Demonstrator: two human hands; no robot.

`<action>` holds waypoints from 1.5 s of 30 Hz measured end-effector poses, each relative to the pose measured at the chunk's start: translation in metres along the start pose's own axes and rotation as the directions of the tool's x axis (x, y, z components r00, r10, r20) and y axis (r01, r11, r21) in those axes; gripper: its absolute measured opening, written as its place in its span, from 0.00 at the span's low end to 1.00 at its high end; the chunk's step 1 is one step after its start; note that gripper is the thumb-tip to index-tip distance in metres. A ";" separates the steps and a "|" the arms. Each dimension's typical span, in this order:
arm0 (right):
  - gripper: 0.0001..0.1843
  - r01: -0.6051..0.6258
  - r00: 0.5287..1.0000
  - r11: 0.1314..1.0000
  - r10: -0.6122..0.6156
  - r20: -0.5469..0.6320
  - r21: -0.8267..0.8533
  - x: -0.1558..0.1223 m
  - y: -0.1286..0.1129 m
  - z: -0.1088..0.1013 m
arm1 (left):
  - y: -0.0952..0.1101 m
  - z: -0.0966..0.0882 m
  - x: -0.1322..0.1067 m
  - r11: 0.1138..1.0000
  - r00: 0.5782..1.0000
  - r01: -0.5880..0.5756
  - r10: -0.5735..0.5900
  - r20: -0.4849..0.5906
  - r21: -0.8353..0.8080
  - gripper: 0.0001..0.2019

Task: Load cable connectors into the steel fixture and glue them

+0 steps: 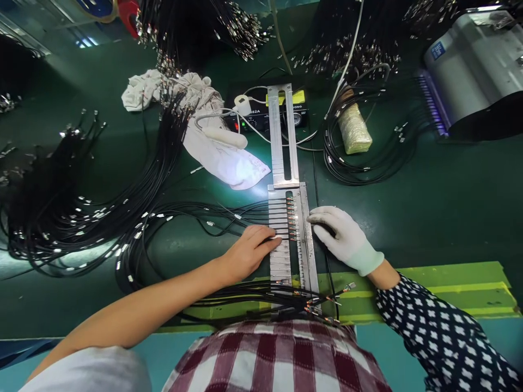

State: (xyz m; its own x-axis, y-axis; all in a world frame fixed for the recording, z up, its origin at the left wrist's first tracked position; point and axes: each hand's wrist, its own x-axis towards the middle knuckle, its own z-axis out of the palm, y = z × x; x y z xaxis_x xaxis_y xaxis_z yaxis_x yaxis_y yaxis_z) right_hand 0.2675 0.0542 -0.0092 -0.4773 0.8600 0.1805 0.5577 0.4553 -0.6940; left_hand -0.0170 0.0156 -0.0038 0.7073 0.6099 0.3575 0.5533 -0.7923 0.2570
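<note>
A slotted metal fixture [280, 267] lies in front of me, with several black cables [253, 206] set side by side in its upper slots. Their stripped ends with orange and metal tips [292, 215] point right. My left hand [249, 253], bare, pinches a black cable over the slots below this row; its fingertips hide part of the cable. On the fixture's right side, my right hand [345, 237] wears a white glove. Its fingertips touch the rail edge, thumb and fingers apart, with nothing seen between them. More loose cables [261, 294] lie across the fixture's near end.
Big bundles of black cables [151, 174] spread to the left. Behind the fixture are a control box [255, 121], a lit white cloth [229, 163] and a wrapped yellowish block [355, 130]. A coiled cable [347, 174] and a grey machine [469, 71] stand at right.
</note>
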 end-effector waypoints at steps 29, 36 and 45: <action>0.20 -0.160 0.986 0.961 0.146 -0.078 -0.226 0.045 0.005 0.007 | 0.023 -0.033 -0.027 0.939 0.927 0.318 -0.279 0.251 -0.133 0.35; 0.21 -0.212 0.967 0.964 0.230 -0.109 0.159 0.029 0.027 0.006 | 0.072 -0.024 -0.080 0.873 0.825 0.471 -0.487 0.286 0.129 0.08; 0.20 -0.199 0.970 0.972 0.213 -0.119 0.123 0.033 0.036 0.008 | -0.015 -0.043 -0.082 0.957 0.965 0.039 -0.111 0.239 0.286 0.16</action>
State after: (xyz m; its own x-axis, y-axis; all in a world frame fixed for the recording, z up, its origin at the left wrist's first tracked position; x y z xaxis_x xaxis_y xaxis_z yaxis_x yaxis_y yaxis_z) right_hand 0.2667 0.0974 -0.0338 -0.2635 0.9584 0.1099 0.5535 0.2435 -0.7965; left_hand -0.1024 -0.0231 0.0018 0.7262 0.6800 0.1015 0.6833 -0.7301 0.0028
